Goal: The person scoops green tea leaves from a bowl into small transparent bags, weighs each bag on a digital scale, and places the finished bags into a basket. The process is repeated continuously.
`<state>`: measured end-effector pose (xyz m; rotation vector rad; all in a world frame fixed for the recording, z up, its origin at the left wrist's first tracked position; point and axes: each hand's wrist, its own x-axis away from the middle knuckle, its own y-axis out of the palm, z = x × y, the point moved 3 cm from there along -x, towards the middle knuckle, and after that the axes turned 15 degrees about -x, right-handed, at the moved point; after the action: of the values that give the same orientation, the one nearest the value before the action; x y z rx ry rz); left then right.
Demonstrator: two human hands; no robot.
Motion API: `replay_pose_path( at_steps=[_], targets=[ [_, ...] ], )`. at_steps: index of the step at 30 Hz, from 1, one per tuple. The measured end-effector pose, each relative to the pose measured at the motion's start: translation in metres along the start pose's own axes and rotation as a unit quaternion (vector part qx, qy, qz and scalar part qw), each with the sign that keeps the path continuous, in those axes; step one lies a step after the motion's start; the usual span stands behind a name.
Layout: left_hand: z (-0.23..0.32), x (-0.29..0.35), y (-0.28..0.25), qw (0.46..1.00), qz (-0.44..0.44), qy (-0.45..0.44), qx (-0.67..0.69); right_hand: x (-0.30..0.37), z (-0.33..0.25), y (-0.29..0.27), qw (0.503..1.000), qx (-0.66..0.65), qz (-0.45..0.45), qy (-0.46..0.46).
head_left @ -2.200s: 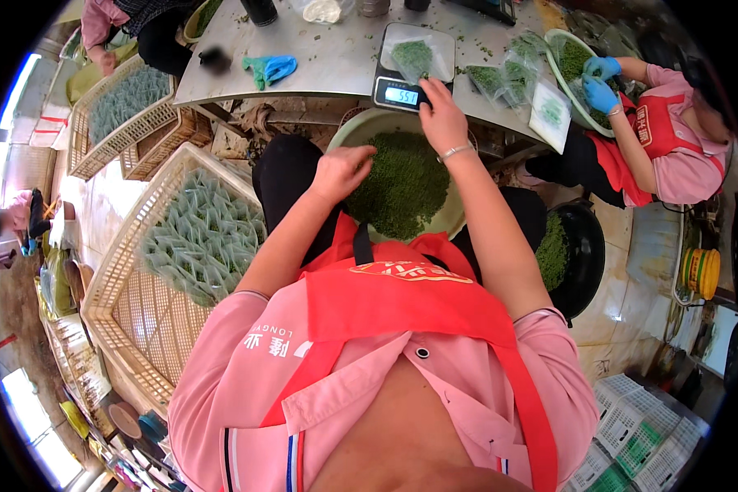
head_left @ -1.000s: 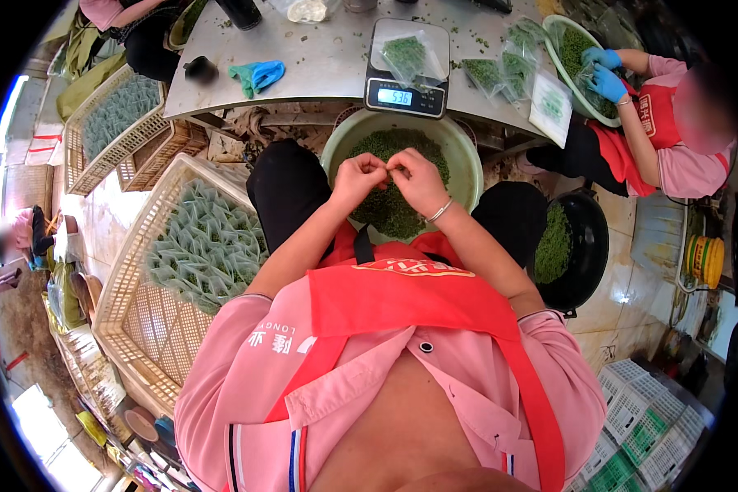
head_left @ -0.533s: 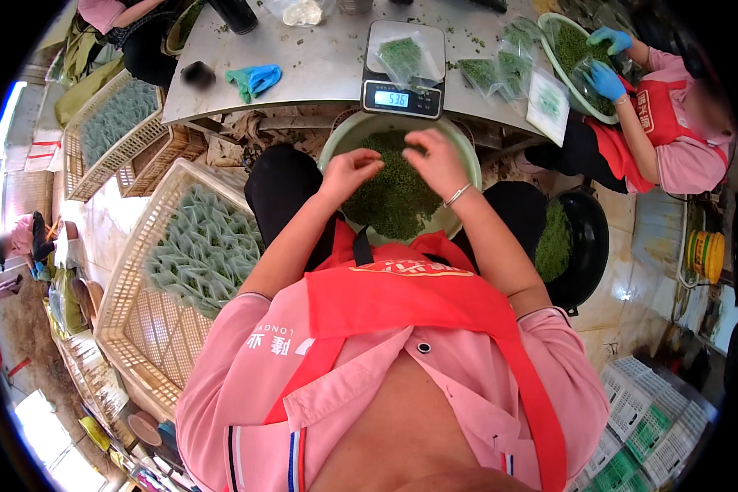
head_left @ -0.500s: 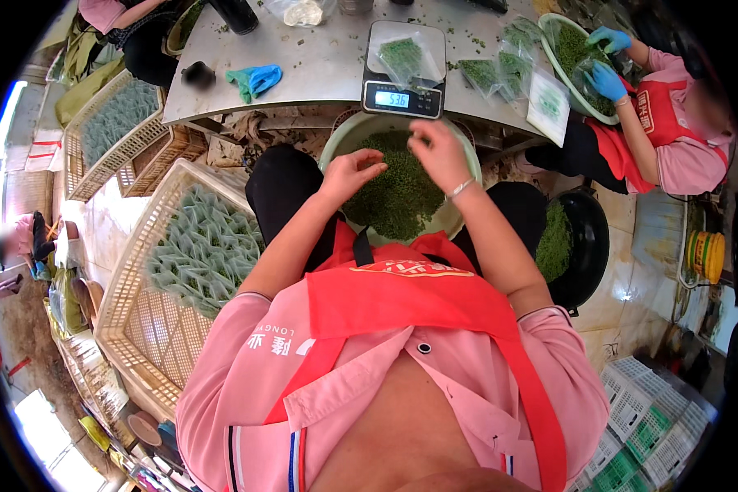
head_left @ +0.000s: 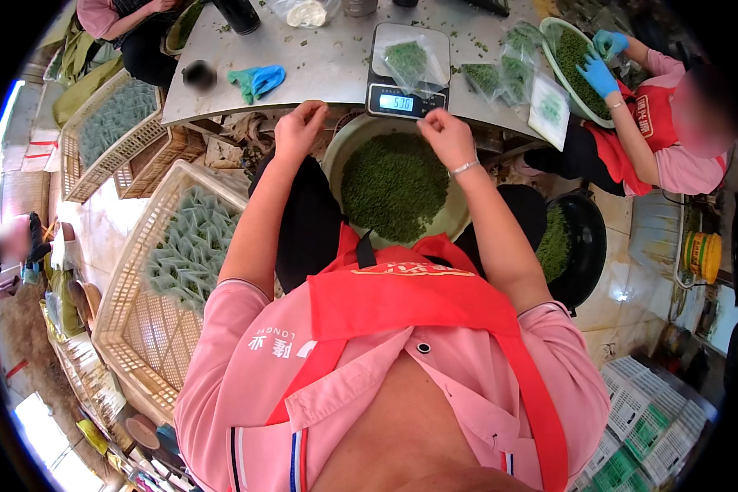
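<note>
My left hand (head_left: 300, 131) is raised near the table's front edge, left of the basin, thumb and fingertips pressed together. Whatever it pinches, if anything, is too small to make out. My right hand (head_left: 448, 141) hovers over the basin's far right rim, just below the scale, with curled, closed fingers; their contents are hidden. Between my knees a pale basin (head_left: 333, 160) holds a heap of small green berries (head_left: 394, 189), like green peppercorns. On the table a digital scale (head_left: 408, 100) with a lit display carries a clear plastic bag (head_left: 407, 61) of the same berries.
Several filled bags (head_left: 512, 70) and a white pad (head_left: 548, 111) lie right of the scale. Blue gloves (head_left: 257, 81) lie on the left. A crate (head_left: 143, 328) of packed bags stands at my left, a black tub (head_left: 586, 254) at my right. A blue-gloved co-worker (head_left: 672, 123) handles another basin.
My left hand has moved left and away from over the basin to the table edge. My right hand has shifted slightly right, fingers still curled. The co-worker's gloved hands have moved a little.
</note>
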<state>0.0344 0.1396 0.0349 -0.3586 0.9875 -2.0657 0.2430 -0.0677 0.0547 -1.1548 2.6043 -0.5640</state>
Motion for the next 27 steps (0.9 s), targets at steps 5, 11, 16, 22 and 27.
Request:
replay_pose_path(
  at_steps=[5, 11, 16, 22, 27],
  targets=[
    [0.004, -0.002, 0.015, 0.998, 0.002, -0.006, 0.065, 0.007, -0.022, -0.003, 0.994, -0.011, 0.059, -0.087],
    [0.013, 0.005, 0.013, 0.999, 0.02, -0.018, 0.039, -0.02, -0.017, 0.013, 0.978, 0.103, 0.069, -0.17],
    [0.028, 0.01, 0.005, 0.981, 0.138, 0.097, -0.094, -0.055, -0.047, 0.017, 0.955, 0.238, 0.026, -0.177],
    [0.04, 0.006, -0.004, 0.926, 0.255, 0.152, -0.233, -0.027, -0.126, 0.065, 0.917, 0.272, -0.143, -0.254],
    [0.019, 0.006, 0.021, 0.942, 0.146, 0.128, -0.275, -0.022, -0.103, 0.106, 0.908, 0.311, -0.23, -0.159]
  ],
)
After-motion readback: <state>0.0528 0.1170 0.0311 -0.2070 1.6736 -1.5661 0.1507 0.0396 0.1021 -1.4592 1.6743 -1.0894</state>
